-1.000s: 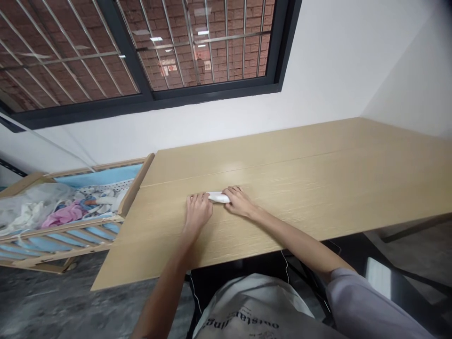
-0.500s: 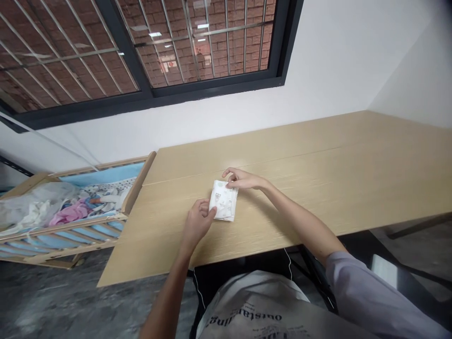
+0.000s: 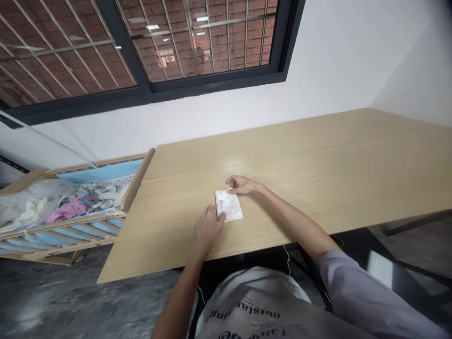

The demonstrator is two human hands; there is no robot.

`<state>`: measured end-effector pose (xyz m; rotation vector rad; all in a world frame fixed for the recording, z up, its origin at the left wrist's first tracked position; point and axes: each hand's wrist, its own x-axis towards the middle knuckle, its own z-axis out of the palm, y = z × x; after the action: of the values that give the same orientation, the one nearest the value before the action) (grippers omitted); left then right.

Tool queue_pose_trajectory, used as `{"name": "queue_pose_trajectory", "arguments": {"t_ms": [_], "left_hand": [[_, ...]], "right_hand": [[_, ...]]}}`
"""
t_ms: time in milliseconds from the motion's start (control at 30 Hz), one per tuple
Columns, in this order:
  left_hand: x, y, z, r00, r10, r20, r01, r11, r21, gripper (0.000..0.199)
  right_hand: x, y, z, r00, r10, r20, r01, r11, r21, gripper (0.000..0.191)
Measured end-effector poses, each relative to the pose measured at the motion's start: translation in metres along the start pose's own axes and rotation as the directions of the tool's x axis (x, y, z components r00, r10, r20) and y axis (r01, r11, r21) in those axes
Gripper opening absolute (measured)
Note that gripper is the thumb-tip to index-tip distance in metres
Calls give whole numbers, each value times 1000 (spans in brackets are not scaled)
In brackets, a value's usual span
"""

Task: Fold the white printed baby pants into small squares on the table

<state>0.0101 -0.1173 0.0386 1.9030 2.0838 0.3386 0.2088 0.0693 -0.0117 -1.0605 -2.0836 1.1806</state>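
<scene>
A small folded white cloth (image 3: 230, 207) with faint printed figures lies on the wooden table (image 3: 300, 174). My left hand (image 3: 209, 228) grips its left edge, thumb on top and the other fingers curled at the side. At the far edge, my right hand (image 3: 243, 185) pinches the cloth, its thumb on the upper face and its fingers bent. What the fingertips do beneath the cloth is hidden.
Left of the table stands a wooden crib (image 3: 139, 181) with blue lining, holding a pink cloth (image 3: 68, 210), other fabrics and clear plastic. A barred window (image 3: 212, 42) is in the wall behind. A white box-like object (image 3: 380, 269) sits below the table's right front.
The folded cloth has shifted slightly right and toward me, and now looks flatter. Both hands have moved with it, staying at its left and far edges.
</scene>
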Motion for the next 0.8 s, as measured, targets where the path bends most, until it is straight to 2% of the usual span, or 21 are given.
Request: {"name": "queue_pose_trajectory", "arguments": {"t_ms": [167,267,367,433,533,600,700,800], "left_hand": [[-2,1,3,1000,19,-13,-18,998,66,36],[-10,5,2,992,64,-109,-47,988,148,37],[-28,15,5,949,161,-272,-109,974,198,46],[-44,23,14,916,243,-319,-193,964,180,53],[-63,32,35,882,353,-312,-319,935,155,57],[-69,34,49,876,383,-294,-344,922,177,55],[-72,32,62,876,407,-260,-359,909,213,48],[-71,29,65,875,417,-248,-369,904,218,45]], "right_hand": [[-4,4,-3,997,60,-42,-63,994,-89,57],[-8,-9,-5,999,53,-13,-54,984,-172,56],[-22,-40,-3,995,-94,-41,75,940,-332,53],[-37,-69,6,971,-237,-46,195,882,-428,53],[-64,-107,29,924,-357,137,379,811,-445,56],[-80,-121,45,871,-400,286,487,781,-390,57],[-96,-118,60,807,-422,413,560,769,-309,60],[-100,-102,60,806,-389,447,540,792,-284,60]]}}
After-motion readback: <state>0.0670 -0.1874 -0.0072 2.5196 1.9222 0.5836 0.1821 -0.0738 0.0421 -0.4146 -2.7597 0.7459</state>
